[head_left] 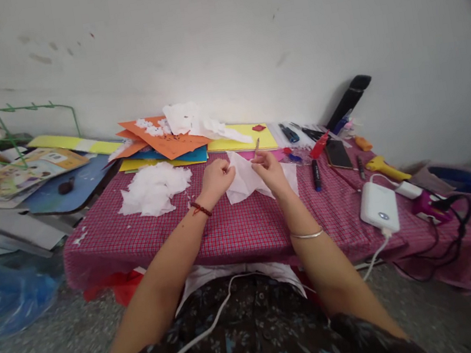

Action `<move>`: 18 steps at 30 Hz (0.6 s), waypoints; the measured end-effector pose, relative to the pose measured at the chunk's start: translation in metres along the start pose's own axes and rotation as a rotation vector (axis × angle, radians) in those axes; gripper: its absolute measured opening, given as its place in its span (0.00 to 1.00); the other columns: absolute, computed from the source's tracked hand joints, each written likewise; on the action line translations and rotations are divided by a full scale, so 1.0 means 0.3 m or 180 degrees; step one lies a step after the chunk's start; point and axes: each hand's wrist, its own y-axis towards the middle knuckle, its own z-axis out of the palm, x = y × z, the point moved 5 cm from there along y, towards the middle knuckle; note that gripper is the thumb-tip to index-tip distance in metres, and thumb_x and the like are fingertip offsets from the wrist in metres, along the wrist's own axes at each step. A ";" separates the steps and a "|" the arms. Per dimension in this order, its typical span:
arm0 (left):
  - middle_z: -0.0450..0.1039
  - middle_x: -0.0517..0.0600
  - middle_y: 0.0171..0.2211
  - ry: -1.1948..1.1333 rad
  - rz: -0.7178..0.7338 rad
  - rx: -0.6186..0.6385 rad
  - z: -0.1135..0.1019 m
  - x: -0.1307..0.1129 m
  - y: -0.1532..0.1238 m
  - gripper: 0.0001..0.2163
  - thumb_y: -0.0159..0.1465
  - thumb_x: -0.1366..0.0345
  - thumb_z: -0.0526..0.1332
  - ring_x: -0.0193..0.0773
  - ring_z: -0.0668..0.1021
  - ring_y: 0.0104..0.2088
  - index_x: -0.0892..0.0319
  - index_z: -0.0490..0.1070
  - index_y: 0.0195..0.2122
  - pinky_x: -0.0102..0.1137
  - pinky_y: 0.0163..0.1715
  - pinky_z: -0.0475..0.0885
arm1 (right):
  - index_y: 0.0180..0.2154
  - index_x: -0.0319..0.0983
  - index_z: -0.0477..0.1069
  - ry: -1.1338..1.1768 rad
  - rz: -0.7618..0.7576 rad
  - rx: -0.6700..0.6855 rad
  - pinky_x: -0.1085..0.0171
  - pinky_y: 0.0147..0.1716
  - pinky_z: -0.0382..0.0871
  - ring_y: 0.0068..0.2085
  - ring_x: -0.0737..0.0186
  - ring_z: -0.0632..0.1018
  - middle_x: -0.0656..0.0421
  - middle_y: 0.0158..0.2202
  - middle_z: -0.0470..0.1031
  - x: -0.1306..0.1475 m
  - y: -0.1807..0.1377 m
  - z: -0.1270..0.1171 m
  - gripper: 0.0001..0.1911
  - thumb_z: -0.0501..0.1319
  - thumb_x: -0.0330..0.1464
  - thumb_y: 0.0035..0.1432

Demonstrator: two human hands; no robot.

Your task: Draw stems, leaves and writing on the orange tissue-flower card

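Observation:
A thin white tissue sheet (pixel 240 177) is held up over the table between my two hands. My left hand (pixel 217 179) is closed on its left edge, thumb against curled fingers. My right hand (pixel 271 172) pinches the sheet near its middle, and a slim pencil-like stick (pixel 257 145) points up from between its fingers. Part of the sheet lies to the right, behind my right hand. Left of my hands lies a loose pile of torn white tissue (pixel 155 189).
Orange card sheets (pixel 174 144) with white scraps lie at the back beside yellow paper (pixel 235 134). A black marker (pixel 316 175), a dark phone (pixel 338 154), a yellow glue gun (pixel 386 167) and a white power bank (pixel 377 204) with cables are on the right. The wall rises behind.

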 end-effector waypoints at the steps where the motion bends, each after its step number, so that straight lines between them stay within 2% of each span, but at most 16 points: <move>1: 0.60 0.45 0.22 0.0114 0.0182 0.0058 0.008 -0.020 -0.008 0.15 0.59 0.69 0.59 0.35 0.64 0.26 0.56 0.53 0.19 0.32 0.29 0.55 | 0.50 0.41 0.65 0.0040 -0.0063 0.0111 0.56 0.41 0.71 0.39 0.56 0.76 0.53 0.43 0.75 0.012 -0.004 0.005 0.28 0.64 0.43 0.47; 3: 0.62 0.46 0.24 0.0318 0.0494 0.0192 0.029 -0.053 -0.028 0.15 0.61 0.68 0.58 0.36 0.65 0.28 0.56 0.53 0.20 0.32 0.29 0.56 | 0.49 0.41 0.66 -0.0032 -0.0200 0.0258 0.55 0.43 0.70 0.41 0.55 0.76 0.52 0.44 0.75 0.033 -0.014 0.014 0.29 0.65 0.45 0.47; 5: 0.64 0.47 0.26 0.0415 0.0717 0.0323 0.049 -0.076 -0.048 0.15 0.63 0.67 0.58 0.36 0.67 0.29 0.56 0.54 0.21 0.32 0.30 0.59 | 0.44 0.40 0.67 -0.0327 -0.0292 0.0286 0.56 0.44 0.69 0.41 0.56 0.75 0.54 0.42 0.76 0.043 -0.021 0.017 0.23 0.64 0.44 0.47; 9: 0.68 0.49 0.27 0.0385 0.1182 0.0479 0.074 -0.108 -0.080 0.12 0.64 0.68 0.56 0.38 0.71 0.32 0.56 0.58 0.23 0.33 0.34 0.64 | 0.29 0.41 0.66 -0.1125 -0.0254 0.0073 0.61 0.35 0.62 0.31 0.61 0.70 0.61 0.27 0.71 0.037 -0.023 0.003 0.08 0.59 0.38 0.49; 12: 0.71 0.50 0.29 0.0132 0.1382 0.0510 0.074 -0.113 -0.084 0.11 0.62 0.69 0.56 0.39 0.74 0.34 0.56 0.59 0.23 0.33 0.36 0.67 | 0.23 0.42 0.62 -0.1250 -0.0171 -0.0140 0.63 0.30 0.55 0.26 0.63 0.65 0.64 0.21 0.64 0.022 -0.012 -0.020 0.08 0.56 0.37 0.49; 15: 0.72 0.49 0.29 -0.0186 0.1225 0.0345 0.054 -0.097 -0.068 0.10 0.59 0.72 0.57 0.37 0.74 0.33 0.57 0.58 0.22 0.32 0.35 0.67 | 0.22 0.42 0.63 -0.1153 -0.0025 -0.0337 0.63 0.28 0.53 0.25 0.63 0.64 0.64 0.20 0.63 -0.005 0.004 -0.045 0.06 0.56 0.36 0.47; 18: 0.70 0.47 0.26 -0.0294 0.0746 -0.0003 0.024 -0.057 -0.040 0.09 0.56 0.73 0.57 0.35 0.72 0.29 0.57 0.59 0.21 0.31 0.31 0.64 | 0.21 0.42 0.62 -0.0970 0.0168 -0.0506 0.64 0.26 0.53 0.25 0.64 0.64 0.65 0.19 0.63 -0.043 0.021 -0.067 0.06 0.55 0.36 0.47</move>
